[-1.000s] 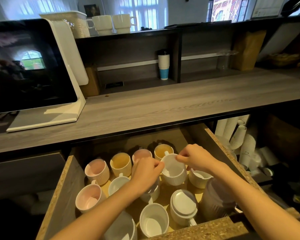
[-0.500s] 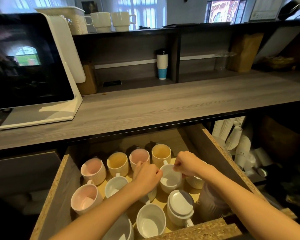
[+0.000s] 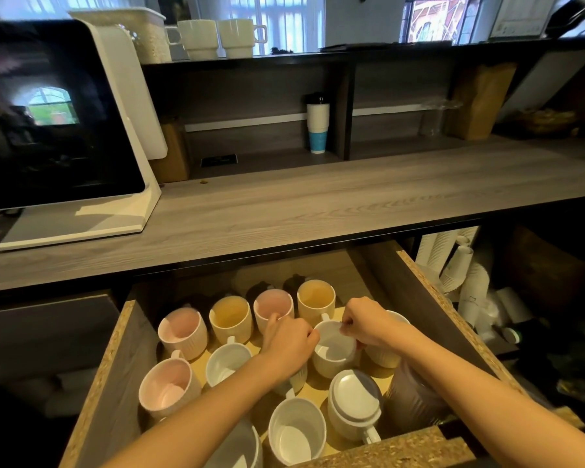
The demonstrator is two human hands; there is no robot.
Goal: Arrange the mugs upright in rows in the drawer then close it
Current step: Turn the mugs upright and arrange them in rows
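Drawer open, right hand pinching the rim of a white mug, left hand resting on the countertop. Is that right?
Not quite. The head view shows the left hand down in the open drawer, gripping a ribbed mug beside the white mug whose rim the right hand pinches. It is not on the countertop.

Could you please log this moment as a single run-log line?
step: arranging | right hand: pinches white mug rim | left hand: covers ribbed mug, grip unclear | drawer: open
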